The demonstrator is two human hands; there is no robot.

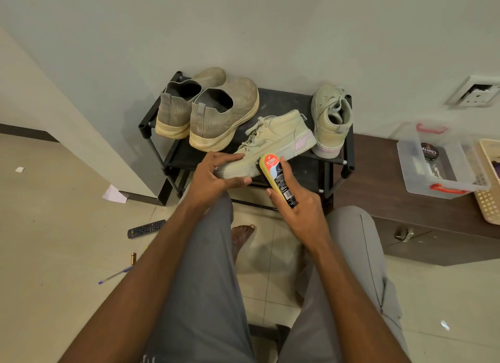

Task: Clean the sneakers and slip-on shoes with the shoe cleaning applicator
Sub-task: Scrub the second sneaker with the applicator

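The left hand (216, 173) grips the sneaker (267, 143) at its toe; the right hand (297, 208) holds the applicator (276, 176) against its side. Best: steady, even strokes.

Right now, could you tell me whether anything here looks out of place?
Yes: loose items lie on the floor left of the shoe rack: a remote control, a battery, a pen and paper scraps. The second sneaker stands on its heel against the wall.

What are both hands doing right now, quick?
Left hand: gripping the toe end of the laced sneaker on the shoe rack.
Right hand: holding the shoe cleaning applicator against that sneaker's side.
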